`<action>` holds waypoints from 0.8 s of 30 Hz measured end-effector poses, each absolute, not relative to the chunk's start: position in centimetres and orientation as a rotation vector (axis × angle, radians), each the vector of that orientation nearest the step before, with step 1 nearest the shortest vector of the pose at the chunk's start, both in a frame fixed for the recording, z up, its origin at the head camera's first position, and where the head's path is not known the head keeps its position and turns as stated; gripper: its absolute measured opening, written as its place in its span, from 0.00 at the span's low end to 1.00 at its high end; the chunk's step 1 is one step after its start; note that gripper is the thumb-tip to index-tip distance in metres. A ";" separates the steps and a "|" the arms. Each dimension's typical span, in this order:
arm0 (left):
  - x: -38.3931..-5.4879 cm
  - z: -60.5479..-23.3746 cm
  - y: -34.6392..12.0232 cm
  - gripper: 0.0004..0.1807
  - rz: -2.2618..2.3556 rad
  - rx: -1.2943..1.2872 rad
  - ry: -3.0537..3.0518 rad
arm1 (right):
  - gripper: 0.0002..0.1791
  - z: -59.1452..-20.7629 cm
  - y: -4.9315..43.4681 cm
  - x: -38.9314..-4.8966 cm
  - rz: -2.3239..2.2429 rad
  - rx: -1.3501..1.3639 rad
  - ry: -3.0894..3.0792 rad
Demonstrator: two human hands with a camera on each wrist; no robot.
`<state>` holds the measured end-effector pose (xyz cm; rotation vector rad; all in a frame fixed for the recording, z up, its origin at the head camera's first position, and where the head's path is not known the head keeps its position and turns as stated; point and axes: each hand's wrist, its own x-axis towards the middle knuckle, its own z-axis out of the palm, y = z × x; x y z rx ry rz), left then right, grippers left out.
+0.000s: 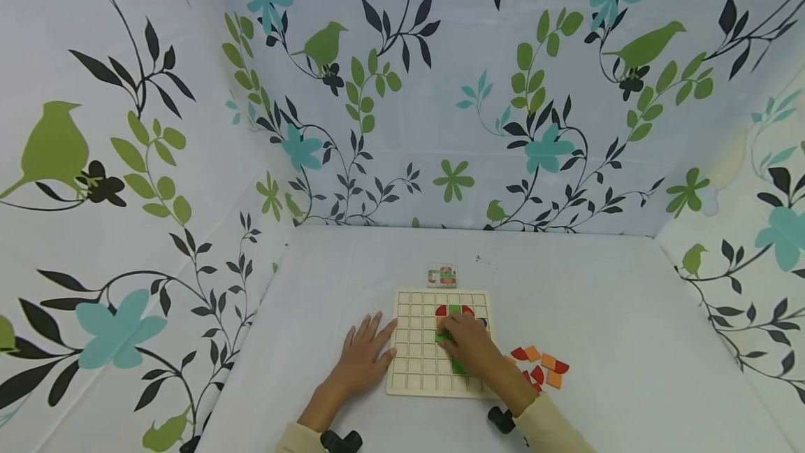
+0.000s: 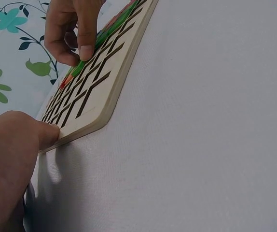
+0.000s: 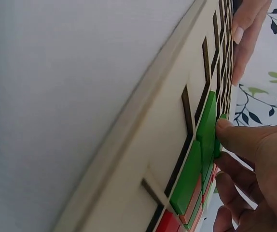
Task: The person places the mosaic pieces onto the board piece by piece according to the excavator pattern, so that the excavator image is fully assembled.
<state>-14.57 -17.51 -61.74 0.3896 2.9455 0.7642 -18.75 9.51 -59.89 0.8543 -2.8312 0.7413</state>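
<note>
A pale wooden grid board point(image 1: 415, 386) lies on the white table, with red, green, orange and blue tiles set into the right part of its grid. My left hand point(image 1: 363, 361) rests at the board's left edge, its fingers extended and touching the rim. Over the filled cells is my right hand point(image 1: 473, 347), whose thumb and finger pinch a small green tile point(image 3: 219, 141) at the grid, as the right wrist view shows. Beside it sit more green tiles point(image 3: 186, 176) in their cells. The right hand covers part of the arrangement in the head view.
A small pattern card point(image 1: 442, 275) lies just beyond the board's far edge. Several loose red and orange tiles point(image 1: 554, 379) are scattered to the right of the board. Floral cloth walls point(image 1: 377, 159) enclose the table at the back and sides.
</note>
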 end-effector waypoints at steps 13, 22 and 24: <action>-14.6 -62.0 -17.5 0.32 0.781 0.386 2.962 | 0.08 -60.1 9.7 -18.9 0.626 0.865 -2.820; -14.5 -61.9 -17.5 0.31 0.769 0.381 2.963 | 0.08 -58.6 11.4 -18.4 0.728 0.726 -2.921; -14.5 -61.7 -17.4 0.31 0.778 0.384 2.961 | 0.08 -58.3 12.7 -18.4 0.767 0.605 -2.982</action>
